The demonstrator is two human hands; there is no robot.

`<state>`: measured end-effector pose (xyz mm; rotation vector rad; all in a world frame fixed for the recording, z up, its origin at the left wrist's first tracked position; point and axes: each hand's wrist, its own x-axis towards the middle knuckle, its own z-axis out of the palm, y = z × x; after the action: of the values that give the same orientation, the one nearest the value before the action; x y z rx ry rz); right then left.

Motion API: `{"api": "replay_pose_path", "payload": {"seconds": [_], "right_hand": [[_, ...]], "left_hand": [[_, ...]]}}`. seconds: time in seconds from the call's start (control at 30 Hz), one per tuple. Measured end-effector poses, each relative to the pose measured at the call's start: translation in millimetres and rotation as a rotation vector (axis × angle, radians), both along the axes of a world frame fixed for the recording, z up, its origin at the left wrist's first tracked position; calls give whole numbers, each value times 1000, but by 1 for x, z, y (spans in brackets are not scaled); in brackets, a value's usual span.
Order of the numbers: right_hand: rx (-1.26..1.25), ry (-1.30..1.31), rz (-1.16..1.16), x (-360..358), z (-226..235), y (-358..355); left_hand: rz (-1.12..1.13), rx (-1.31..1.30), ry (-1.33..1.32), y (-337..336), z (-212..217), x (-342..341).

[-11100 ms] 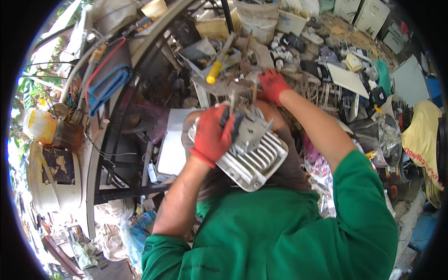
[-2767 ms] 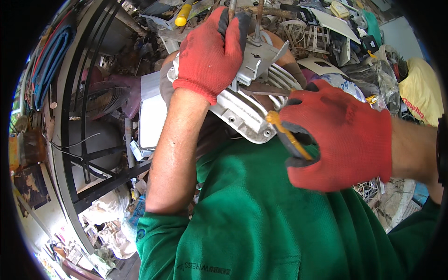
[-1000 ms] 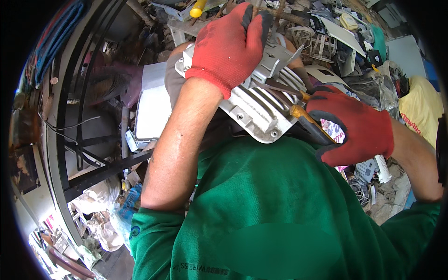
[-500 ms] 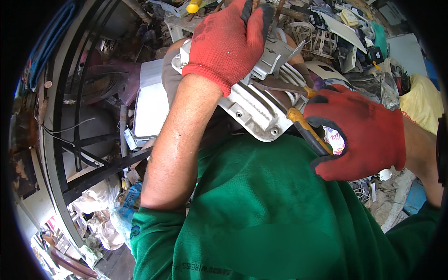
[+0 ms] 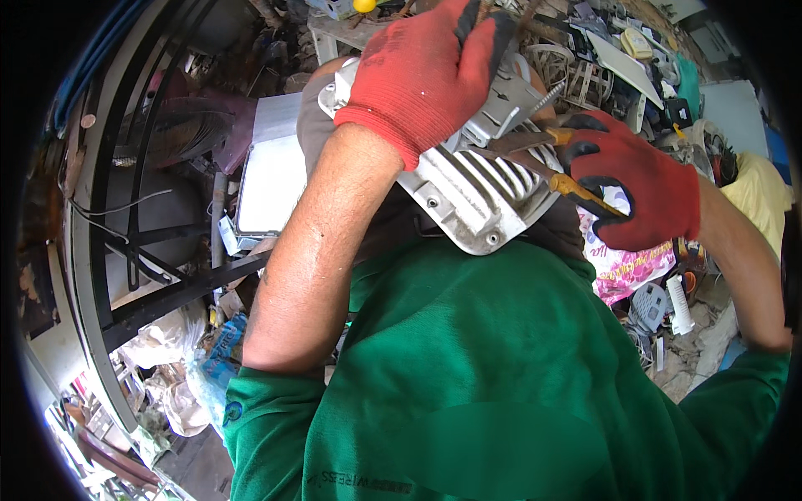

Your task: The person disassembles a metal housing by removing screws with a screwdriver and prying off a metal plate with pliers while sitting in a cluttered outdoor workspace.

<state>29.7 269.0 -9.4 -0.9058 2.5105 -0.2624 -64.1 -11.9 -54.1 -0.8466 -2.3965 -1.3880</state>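
1. The left hand (image 5: pixel 426 79), gloved in red knit, closes around a slim rusty rod (image 5: pixel 484 10).
2. The right hand (image 5: pixel 639 179), gloved alike, grips yellow-and-black-handled pliers (image 5: pixel 571 185), handles spread, rusty jaws at a bent grey bracket (image 5: pixel 508 102).
3. A pale, ribbed, round-cornered metal housing (image 5: pixel 472 203) lies across the lap (image 5: pixel 561 236).
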Motion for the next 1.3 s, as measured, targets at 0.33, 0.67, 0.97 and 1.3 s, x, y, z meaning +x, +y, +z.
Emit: {"api": "replay_pose_path", "payload": {"seconds": [0.33,0.67,0.97,1.3], "right_hand": [[-140,-172,-162,29,48,-69],[-58,111,131,-12,-1,2],[-189,-222,-339,48,45,-83],[-25,350,294,-6,-11,-6]], "left_hand": [[106,-78,-125,6,12,6],[62,-26,91,4,-5,4],[108,11,20,10,0,3],[-55,86,97,5,-12,-6]]}}
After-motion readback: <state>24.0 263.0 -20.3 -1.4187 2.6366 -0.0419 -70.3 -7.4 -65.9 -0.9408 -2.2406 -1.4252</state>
